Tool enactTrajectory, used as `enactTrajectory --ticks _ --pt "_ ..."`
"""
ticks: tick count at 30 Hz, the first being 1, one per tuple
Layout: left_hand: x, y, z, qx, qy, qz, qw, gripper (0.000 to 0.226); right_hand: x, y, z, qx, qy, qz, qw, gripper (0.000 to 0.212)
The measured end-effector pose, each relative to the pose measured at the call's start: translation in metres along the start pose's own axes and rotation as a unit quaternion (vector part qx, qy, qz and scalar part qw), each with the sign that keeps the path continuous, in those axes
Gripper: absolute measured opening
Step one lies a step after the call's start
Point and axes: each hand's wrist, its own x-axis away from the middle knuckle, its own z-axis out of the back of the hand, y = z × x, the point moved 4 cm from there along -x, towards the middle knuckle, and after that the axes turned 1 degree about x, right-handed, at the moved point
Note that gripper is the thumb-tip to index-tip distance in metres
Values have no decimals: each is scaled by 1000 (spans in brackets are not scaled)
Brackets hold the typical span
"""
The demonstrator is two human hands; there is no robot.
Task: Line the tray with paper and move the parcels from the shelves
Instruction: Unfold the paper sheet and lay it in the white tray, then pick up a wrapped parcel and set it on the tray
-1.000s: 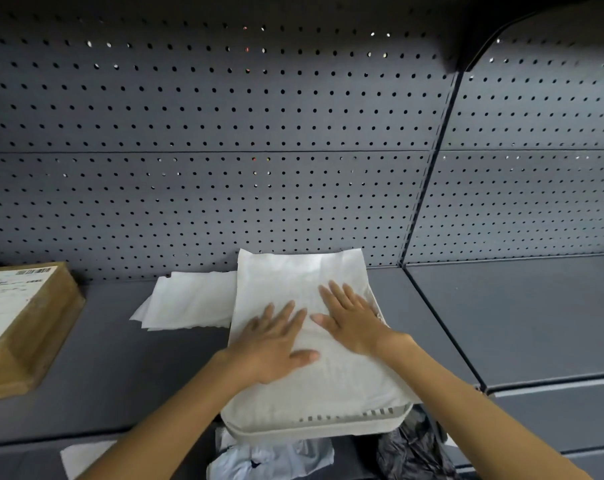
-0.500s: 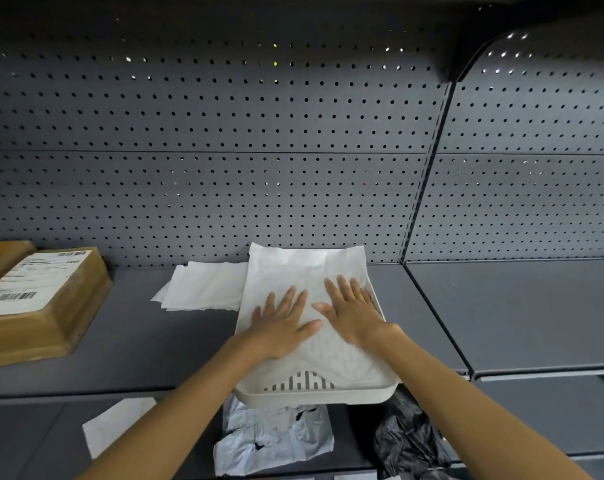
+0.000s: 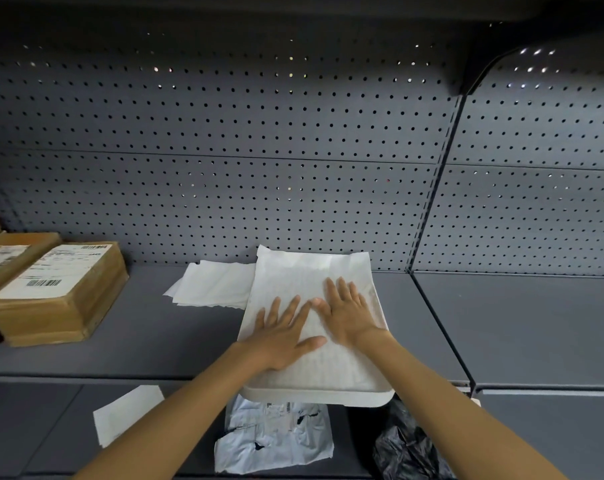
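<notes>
A: Status on the liner?

B: White paper sheet (image 3: 314, 306) lies in the shallow white plastic tray (image 3: 319, 396), which sits at the front edge of the grey metal shelf (image 3: 148, 334), its near end overhanging a bit. Left hand (image 3: 283, 336) and right hand (image 3: 349, 315) are both flat on the sheet, fingers spread wide, gripping nothing. Thumbs nearly touch mid-tray.

A: Fit?

B: The paper's far end stands up past the tray's back rim against the perforated back panel (image 3: 259, 150). The tray's slot pattern shows through under the palms, so the sheet looks seated there.

A: How to finish it cleanly?

B: My read: sweep the palms outward from the centre toward the side walls, then push the far end down into the back corner. Light pressure; thin paper will likely crease or tear if dragged. Watch the overhang, since pressing near the front lip could tip the tray.

A: Parcels?

B: None moved. Brown cardboard boxes with white labels (image 3: 56, 292) sit well to the left on the same shelf. A pale crumpled poly mailer (image 3: 276, 436) and a black plastic bag (image 3: 408, 445) are on the shelf below. Spare white sheets (image 3: 213, 284) sit just left of the tray.
</notes>
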Motion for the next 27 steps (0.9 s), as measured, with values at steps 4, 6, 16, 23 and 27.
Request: enactTrajectory --ticks 4,6,16,23,27 --pt "-1 -6 -1 6 1 -5 1000 82 4 8 -12 32 -6 -11 999 72" --pt "0 -5 2 26 8 -6 1000 81 5 7 -10 19 1 -11 1000 72" --pt "70 -59 78 264 419 -19 869 22 18 -98 61 -300 239 119 916 31" --pt "146 -158 102 249 546 3 800 20 34 -224 54 -425 217 244 844 41" --pt "174 -224 122 257 565 4 784 20 24 -296 52 -399 223 274 846 37"
